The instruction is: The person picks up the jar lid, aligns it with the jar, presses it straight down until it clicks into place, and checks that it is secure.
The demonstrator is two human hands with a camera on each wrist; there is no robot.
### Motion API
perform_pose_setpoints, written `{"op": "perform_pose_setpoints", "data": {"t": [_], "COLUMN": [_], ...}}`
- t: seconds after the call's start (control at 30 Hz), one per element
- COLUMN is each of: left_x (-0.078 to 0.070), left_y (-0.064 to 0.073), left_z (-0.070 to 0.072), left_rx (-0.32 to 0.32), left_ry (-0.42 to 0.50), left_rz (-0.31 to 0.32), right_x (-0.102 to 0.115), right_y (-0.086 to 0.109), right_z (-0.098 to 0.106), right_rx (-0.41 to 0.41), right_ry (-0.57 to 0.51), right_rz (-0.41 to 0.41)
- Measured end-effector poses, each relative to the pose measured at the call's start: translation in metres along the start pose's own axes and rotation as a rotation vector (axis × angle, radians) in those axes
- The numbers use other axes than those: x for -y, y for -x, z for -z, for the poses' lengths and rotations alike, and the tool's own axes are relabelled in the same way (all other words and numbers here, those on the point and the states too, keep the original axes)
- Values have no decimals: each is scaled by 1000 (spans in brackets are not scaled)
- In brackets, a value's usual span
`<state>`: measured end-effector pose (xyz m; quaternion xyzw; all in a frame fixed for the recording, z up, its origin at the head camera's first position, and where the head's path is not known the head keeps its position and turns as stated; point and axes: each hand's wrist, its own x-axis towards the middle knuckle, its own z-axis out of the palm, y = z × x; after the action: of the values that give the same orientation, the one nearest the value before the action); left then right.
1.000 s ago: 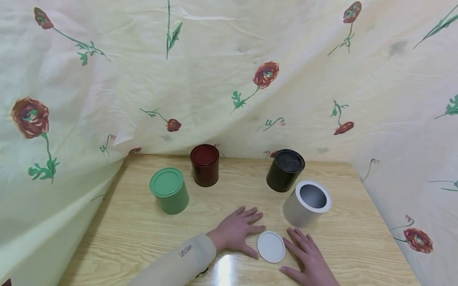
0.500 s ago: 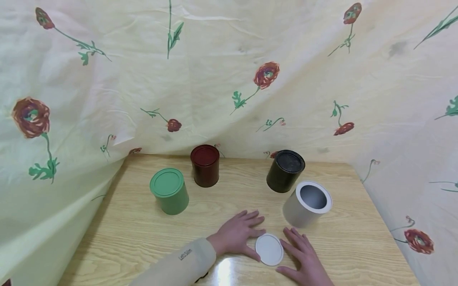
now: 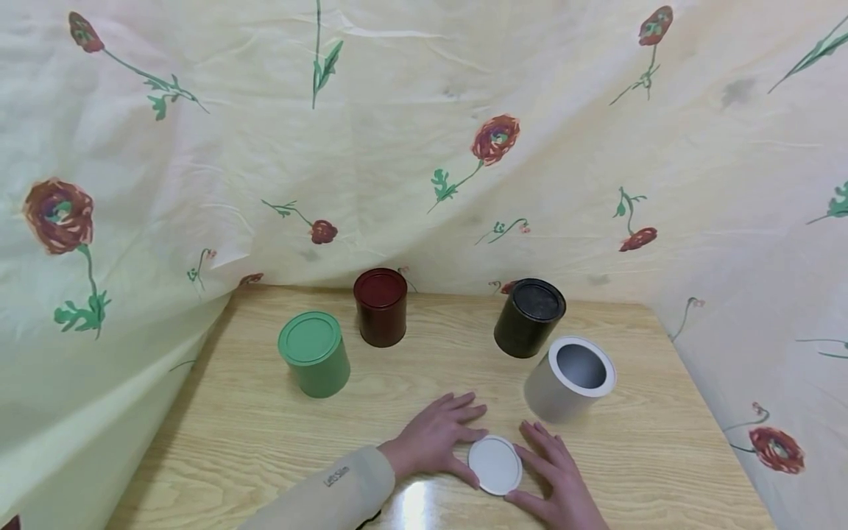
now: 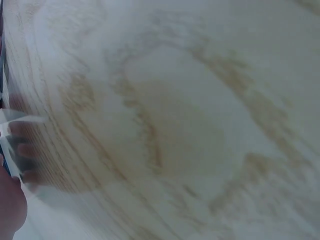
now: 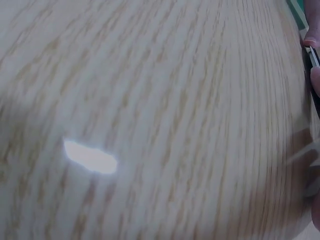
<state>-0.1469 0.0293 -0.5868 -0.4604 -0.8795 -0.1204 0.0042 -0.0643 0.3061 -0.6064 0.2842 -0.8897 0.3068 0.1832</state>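
Observation:
A round white lid lies between my hands near the front of the wooden table in the head view. My left hand is at its left, thumb and index fingertips at the rim and the other fingers stretched forward. On the right side, my right hand has its thumb and index fingertips at the rim, its fingers fairly straight. Just beyond stands a white can, tilted in view, its top uncovered. The wrist views show mostly tabletop; fingertips and a thin edge appear at the right wrist view's border.
A green can stands at the left, a dark red can at the back, and a black can behind the white one, all three lidded. Flower-patterned cloth hangs behind and beside the wooden table.
The white lid has slid slightly left and toward me. My right hand has moved left with it, its thumb coming up to the rim; the left hand has shifted slightly toward me.

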Motion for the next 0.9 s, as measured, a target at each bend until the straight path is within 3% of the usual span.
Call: {"op": "perform_pose_setpoints", "data": {"t": [0.3,0.53,0.9], "left_x": [1,3,7], "left_y": [10,20,28], "left_z": [11,28,61], "left_rx": [-18,-45,-111], "left_ry": [100,109,115], "left_rz": [37,66,126], "right_x": [7,18,21], "right_y": [-7,-21,-54], "right_z": [1,3,5], "right_rx": [9,28,-78], "right_ry": [-25,-48,-89], "right_rz": [-31,-66,96]}}
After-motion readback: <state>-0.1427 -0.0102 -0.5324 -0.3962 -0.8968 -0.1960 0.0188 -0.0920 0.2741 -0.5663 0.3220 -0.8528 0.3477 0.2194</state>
